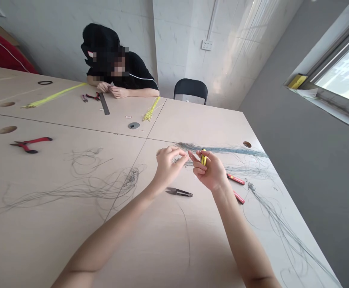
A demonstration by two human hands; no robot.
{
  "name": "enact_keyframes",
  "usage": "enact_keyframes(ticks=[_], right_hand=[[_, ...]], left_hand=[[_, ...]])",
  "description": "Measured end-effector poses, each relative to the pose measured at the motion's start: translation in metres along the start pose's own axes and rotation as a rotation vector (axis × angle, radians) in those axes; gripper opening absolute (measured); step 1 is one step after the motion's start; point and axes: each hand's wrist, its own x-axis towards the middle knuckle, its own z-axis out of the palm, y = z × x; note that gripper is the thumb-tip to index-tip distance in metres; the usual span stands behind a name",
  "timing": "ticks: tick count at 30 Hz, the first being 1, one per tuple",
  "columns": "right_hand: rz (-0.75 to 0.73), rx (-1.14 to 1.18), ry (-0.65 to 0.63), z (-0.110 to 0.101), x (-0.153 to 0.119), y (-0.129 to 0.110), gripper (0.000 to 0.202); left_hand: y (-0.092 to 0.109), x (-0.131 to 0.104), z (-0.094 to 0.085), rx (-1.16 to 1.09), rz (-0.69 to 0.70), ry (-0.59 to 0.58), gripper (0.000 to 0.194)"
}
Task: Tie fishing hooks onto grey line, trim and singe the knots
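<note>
My left hand (170, 166) is above the table, thumb and index finger pinched at a tip too small to make out. Beside it on the right, my right hand (210, 170) is curled round a small yellow lighter (203, 157), its index finger close to my left fingertips. Behind the hands lies a bundle of thin blue-grey cords (231, 150), with looser strands nearer. Small black snips (179, 192) rest on the table just below the hands. Two red lighters (236, 179) lie right of my right wrist, one partly hidden by my forearm.
Loose tangled cords (102, 188) spread across the left; another cord bundle (278, 220) runs along the right edge. Red-handled pliers (30, 144) lie far left. Across the table (198, 124) a person in black sits near a ruler (104, 105) and yellow cords (152, 109).
</note>
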Motion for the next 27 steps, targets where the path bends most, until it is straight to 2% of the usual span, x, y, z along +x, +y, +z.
enact_keyframes(ticks=[5, 8, 10, 13, 16, 18, 22, 27], right_hand=[[-0.045, 0.164, -0.063, -0.002, -0.003, -0.011, 0.025], [-0.107, 0.170, -0.068, -0.009, -0.005, -0.034, 0.031], [-0.203, 0.156, -0.039, -0.020, -0.007, -0.056, 0.031], [-0.383, 0.213, 0.070, -0.047, -0.012, -0.092, 0.029], [-0.555, 0.253, 0.203, -0.088, -0.019, -0.125, 0.033], [-0.619, 0.230, 0.299, -0.119, -0.021, -0.141, 0.033], [-0.658, 0.095, 0.491, -0.167, -0.018, -0.152, 0.029], [-0.696, -0.023, 0.590, -0.197, -0.005, -0.146, 0.014]], left_hand=[[0.000, 0.002, -0.002, 0.068, -0.050, -0.059, 0.013], [-0.004, 0.007, -0.002, 0.193, -0.134, -0.147, 0.016], [-0.011, 0.012, 0.000, 0.280, -0.202, -0.199, 0.020], [-0.030, 0.019, 0.005, 0.345, -0.277, -0.229, 0.022], [-0.051, 0.024, 0.012, 0.387, -0.330, -0.235, 0.022], [-0.063, 0.026, 0.017, 0.425, -0.350, -0.232, 0.022], [-0.080, 0.026, 0.023, 0.493, -0.357, -0.239, 0.022], [-0.096, 0.025, 0.028, 0.541, -0.300, -0.242, 0.025]])
